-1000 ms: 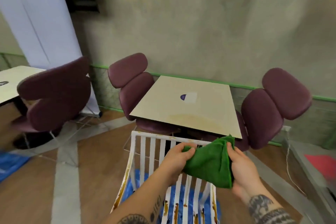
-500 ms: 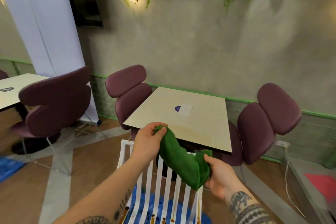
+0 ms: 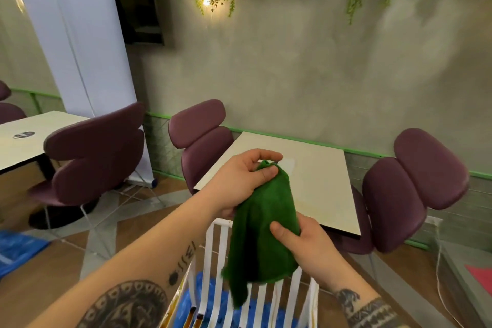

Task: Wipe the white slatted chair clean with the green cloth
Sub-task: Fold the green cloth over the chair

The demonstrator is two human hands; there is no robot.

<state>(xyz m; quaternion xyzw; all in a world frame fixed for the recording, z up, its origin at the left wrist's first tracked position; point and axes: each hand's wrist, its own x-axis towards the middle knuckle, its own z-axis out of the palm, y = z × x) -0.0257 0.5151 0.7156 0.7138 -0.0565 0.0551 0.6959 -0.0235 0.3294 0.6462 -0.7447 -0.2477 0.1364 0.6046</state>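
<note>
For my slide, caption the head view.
Both hands, left hand and right hand, hold a green cloth above a white slatted chair.

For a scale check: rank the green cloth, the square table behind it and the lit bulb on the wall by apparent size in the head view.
1. Square table, largest, though partly hidden.
2. Green cloth: close behind, but it hangs nearer the camera, so its size is inflated.
3. Lit bulb, by far the smallest.

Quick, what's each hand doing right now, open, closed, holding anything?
Left hand: closed, pinching the top of the green cloth.
Right hand: closed, gripping the same cloth lower down, above the white slatted chair.
</note>
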